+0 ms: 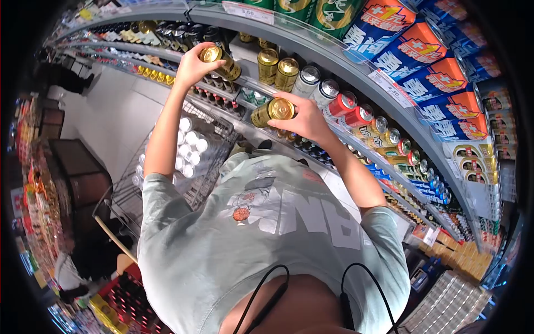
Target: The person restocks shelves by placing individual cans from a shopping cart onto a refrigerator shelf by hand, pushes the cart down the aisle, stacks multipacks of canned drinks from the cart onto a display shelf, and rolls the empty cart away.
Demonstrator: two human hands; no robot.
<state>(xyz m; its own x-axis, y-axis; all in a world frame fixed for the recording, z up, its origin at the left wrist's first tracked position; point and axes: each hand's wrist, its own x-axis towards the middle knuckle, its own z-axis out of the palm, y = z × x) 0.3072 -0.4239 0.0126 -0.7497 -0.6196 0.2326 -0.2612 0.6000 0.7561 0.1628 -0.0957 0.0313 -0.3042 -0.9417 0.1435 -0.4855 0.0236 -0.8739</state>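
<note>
My left hand [194,67] is wrapped round a gold can [228,69], tilted with its gold lid towards me, at the left of the shelf front. In my right hand [303,118] is another gold can [266,114], gripped near its lid and held in front of the shelf edge. Just behind, two similar gold cans [267,65] stand on the shelf between my hands. White-and-silver cans [306,81] and red cans [342,103] follow to their right.
A wire shopping cart [133,192] with several white-topped cans [189,146] stands at my left. Above runs a shelf with blue-and-orange packs [423,69] and green cans [334,16]. Price tags [248,11] line its edge. Stacked cartons [448,303] are at lower right.
</note>
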